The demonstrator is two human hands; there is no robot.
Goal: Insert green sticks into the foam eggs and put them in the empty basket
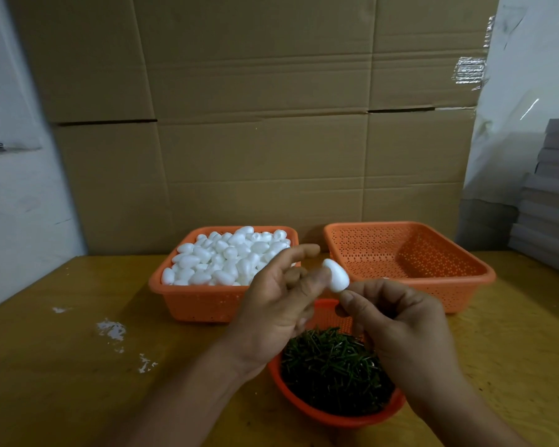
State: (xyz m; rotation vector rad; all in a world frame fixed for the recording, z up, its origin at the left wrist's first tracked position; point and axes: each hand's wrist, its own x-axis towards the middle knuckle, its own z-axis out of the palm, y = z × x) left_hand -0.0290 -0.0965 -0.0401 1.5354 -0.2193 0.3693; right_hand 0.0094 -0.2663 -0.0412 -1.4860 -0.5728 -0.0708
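Head view: the left hand [279,304] pinches a white foam egg [336,275] above the round orange basket of green sticks [333,369], the right hand's [407,330] curled fingertips touching its lower end. No stick shows there, so I cannot tell whether one is held. Push it straight along the egg's axis, with the empty orange basket [410,253] just behind.

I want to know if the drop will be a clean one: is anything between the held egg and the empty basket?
Nothing visible. The egg, pinched in the left hand, is just short of the empty basket's near rim; the right hand sits below it.
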